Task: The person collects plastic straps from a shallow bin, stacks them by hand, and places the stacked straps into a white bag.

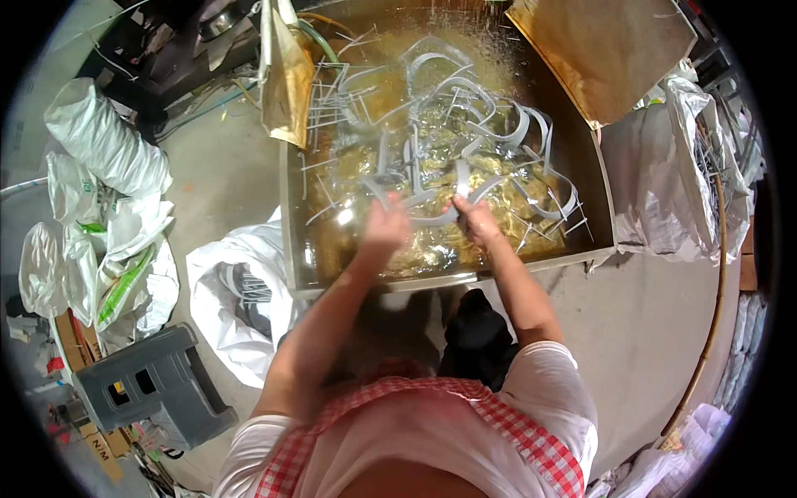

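Over the near side of a metal tank of water, my right hand is closed on a curved grey plastic strip. My left hand is at the left part of the same tangle of strips; motion smears its fingers, so its grip cannot be made out. Several more looped grey plastic strips with thin rods attached lie in the rippling water beyond both hands. A cluster of thin grey rods is at the tank's left side.
A white sack with grey pieces inside stands left of the tank, near a dark grey plastic stool. Stuffed white sacks pile up farther left. Brown-stained boards slope at the tank's far right. A large white bag stands at right.
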`<state>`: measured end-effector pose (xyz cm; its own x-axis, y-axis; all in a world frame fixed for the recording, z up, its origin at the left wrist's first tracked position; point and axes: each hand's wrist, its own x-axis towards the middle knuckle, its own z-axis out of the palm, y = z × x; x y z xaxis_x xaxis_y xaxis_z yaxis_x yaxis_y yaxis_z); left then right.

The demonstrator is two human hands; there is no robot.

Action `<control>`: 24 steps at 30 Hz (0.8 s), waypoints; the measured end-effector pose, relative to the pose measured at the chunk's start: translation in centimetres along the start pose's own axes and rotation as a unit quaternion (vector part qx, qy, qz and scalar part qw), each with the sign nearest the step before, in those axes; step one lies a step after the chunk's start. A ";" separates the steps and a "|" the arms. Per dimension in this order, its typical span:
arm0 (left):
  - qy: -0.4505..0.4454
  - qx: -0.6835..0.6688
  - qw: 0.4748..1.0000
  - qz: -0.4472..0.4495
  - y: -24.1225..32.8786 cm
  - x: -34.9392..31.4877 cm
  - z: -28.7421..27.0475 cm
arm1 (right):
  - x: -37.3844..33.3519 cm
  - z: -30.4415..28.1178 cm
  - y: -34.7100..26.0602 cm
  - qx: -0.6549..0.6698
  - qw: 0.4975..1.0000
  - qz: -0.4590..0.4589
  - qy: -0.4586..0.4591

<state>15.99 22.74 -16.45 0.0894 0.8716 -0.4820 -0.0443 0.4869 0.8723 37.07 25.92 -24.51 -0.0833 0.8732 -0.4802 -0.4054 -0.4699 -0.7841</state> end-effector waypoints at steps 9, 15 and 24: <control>0.098 0.506 0.850 0.108 3.0 -4.0 -1.8 | -4.0 1.8 -5.2 -0.274 0.954 -0.098 -0.069; 0.110 0.520 0.832 0.162 2.6 -1.9 -3.0 | -6.8 4.6 -9.7 -0.492 0.858 -0.123 -0.084; 0.038 0.551 0.772 0.314 2.6 -1.4 -1.7 | -6.7 8.7 -9.9 -0.560 0.791 -0.203 -0.138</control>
<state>14.11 22.88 -13.67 0.3337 0.9375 0.0986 0.8224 -0.3407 0.4556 33.75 25.80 -10.15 -0.4120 0.9037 -0.1165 0.5984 0.1720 -0.7825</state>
